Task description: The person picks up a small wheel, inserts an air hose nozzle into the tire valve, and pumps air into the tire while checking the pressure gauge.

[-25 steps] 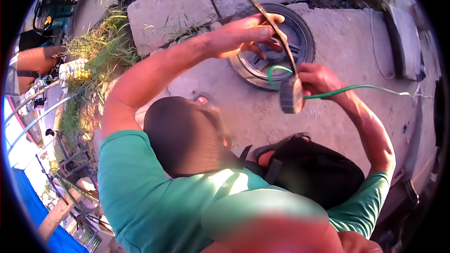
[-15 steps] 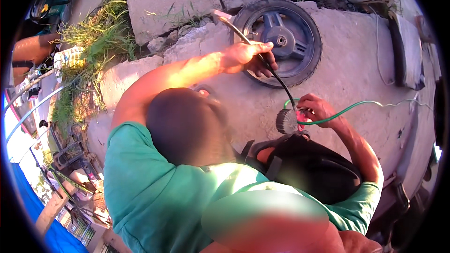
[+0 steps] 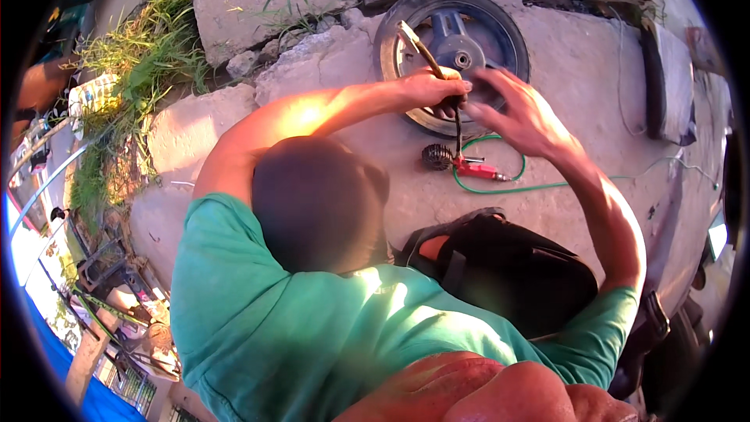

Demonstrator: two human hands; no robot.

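Note:
My left hand (image 3: 439,92) is closed around a black air hose (image 3: 422,48), whose pale end sticks up over the wheel (image 3: 391,53), a black tyre on a dark spoked rim. From my fist the hose runs down to a red tyre inflator (image 3: 476,170) with a round, ribbed black gauge (image 3: 437,157). Whether the inflator lies on the ground or hangs just above it, I cannot tell. My right hand (image 3: 525,113), a little blurred, is raised beside the left one at the wheel's near right edge. Its fingers are stretched apart and hold nothing.
A green air line (image 3: 578,184) loops from the inflator across the concrete (image 3: 351,156) to the right. Grass (image 3: 148,47) and broken slabs (image 3: 273,0) lie to the left and beyond. My dark-clothed knees (image 3: 316,203) are close below the hands. Metal scrap (image 3: 109,266) clutters the lower left.
My right hand has let go of the red inflator and risen to the wheel. The inflator now sits farther left and higher in view. My left hand has swung the hose end to the right.

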